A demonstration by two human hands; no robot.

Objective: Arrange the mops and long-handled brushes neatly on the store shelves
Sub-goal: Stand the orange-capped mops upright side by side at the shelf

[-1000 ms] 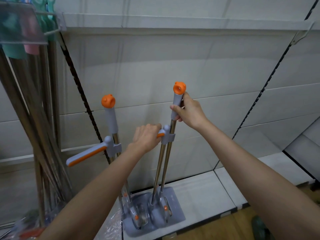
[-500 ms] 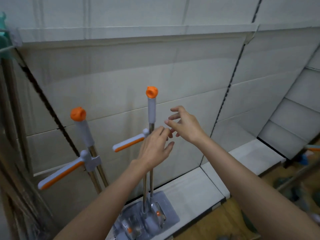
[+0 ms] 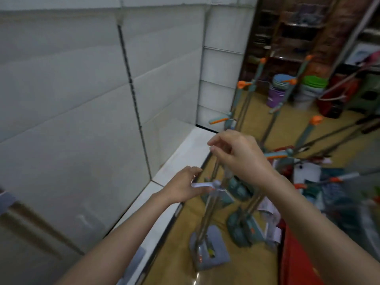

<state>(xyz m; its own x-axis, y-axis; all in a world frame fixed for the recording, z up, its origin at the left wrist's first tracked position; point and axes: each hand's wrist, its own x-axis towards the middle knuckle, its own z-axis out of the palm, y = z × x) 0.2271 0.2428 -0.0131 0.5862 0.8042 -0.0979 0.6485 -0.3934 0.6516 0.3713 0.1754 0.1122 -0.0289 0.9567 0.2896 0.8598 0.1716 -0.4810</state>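
A mop with a grey flat head (image 3: 213, 251) and steel pole (image 3: 207, 212) stands upright on the floor just off the shelf's edge. My left hand (image 3: 183, 188) is at its pale side lever (image 3: 207, 184), thumb above and fingers below, apart. Higher up, my right hand (image 3: 240, 155) curls over the pole; the handle top is hidden behind it, and motion blur hides whether the fingers grip. Further teal mops (image 3: 240, 190) with orange-tipped handles (image 3: 241, 84) stand and lean to the right.
The white bottom shelf (image 3: 185, 159) runs along the left under bare white back panels (image 3: 72, 99). Stacked buckets (image 3: 277, 87) stand at the far right on the wooden floor. A red crate (image 3: 292, 256) and scattered packaging lie at the lower right.
Both hands have left the grey mop standing on the shelf. My view has swung right, and the hands now reach another mop standing on the floor.
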